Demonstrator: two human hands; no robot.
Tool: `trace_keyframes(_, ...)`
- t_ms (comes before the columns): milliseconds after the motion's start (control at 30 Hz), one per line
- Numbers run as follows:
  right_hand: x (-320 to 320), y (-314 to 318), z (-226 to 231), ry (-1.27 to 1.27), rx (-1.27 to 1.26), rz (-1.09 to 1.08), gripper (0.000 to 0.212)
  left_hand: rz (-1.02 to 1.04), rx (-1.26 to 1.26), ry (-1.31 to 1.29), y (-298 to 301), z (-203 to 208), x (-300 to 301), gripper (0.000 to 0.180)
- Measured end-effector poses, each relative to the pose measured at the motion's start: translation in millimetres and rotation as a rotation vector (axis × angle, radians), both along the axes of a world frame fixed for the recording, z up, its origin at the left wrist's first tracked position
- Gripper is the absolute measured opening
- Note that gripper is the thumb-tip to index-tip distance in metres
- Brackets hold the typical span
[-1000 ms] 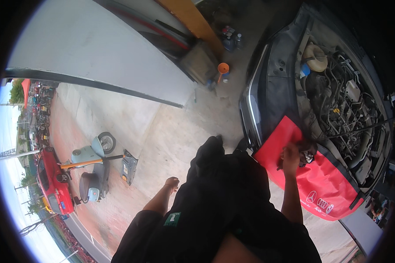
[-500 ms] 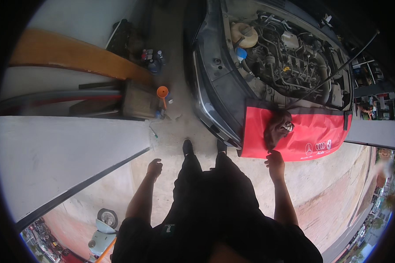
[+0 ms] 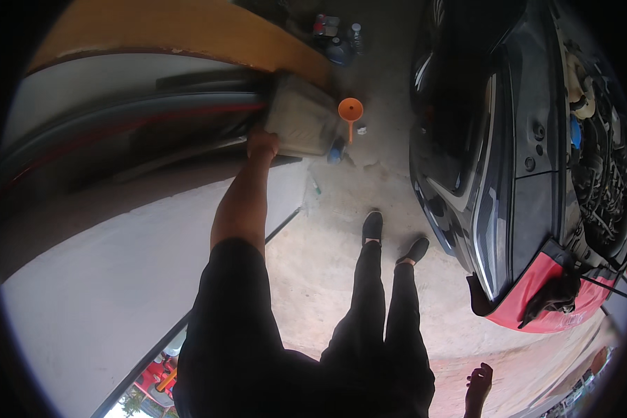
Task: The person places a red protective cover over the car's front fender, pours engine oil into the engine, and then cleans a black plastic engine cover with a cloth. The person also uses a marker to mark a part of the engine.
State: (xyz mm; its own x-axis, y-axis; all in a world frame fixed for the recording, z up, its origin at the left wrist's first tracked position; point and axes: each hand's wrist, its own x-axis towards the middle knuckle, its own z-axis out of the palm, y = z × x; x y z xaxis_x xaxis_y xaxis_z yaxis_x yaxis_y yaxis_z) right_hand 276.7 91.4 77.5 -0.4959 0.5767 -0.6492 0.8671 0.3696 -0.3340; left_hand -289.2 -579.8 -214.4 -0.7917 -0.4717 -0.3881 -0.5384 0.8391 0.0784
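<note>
My left arm stretches forward, and my left hand [image 3: 262, 143] is closed at the near left edge of a boxy, dull grey container [image 3: 301, 118]. Its fingers are partly hidden, so what they grip cannot be made out. My right hand [image 3: 479, 382] hangs low on the right, away from everything, with fingers loosely bent, slightly apart and holding nothing. On the floor just right of the container lies an orange funnel [image 3: 351, 110], with a small blue bottle [image 3: 336, 151] near it.
A dark car [image 3: 494, 174] with its engine bay [image 3: 599, 153] exposed stands at right. A red fender cover [image 3: 533, 296] with a dark cloth [image 3: 554, 298] hangs over its front. A white ledge [image 3: 118, 292] runs along the left. Plastic bottles [image 3: 356, 38] stand farther back.
My view has turned left, so the car now sits at the right edge. My left hand has reached forward to the grey container, while my right hand hangs lower, away from the fender cover.
</note>
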Motion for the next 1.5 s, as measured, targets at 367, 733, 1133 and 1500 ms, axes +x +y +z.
trace_keyframes(367,-72,-31,-17,-0.238,-0.050,-0.093,0.031,-0.325,-0.057,-0.038,-73,-129,-48,0.041)
trace_keyframes(733,-78,-52,-32,-0.178,-0.098,-0.194,0.030,-0.206,-0.139,0.010,-6,-48,-44,0.044)
trace_keyframes(1133,-246,42,31,0.587,0.435,-0.118,0.044,-0.513,0.496,-0.284,133,5,290,0.056)
trace_keyframes(1500,-222,171,-21,0.641,0.458,-0.224,0.049,0.316,0.821,-0.379,135,110,327,0.040)
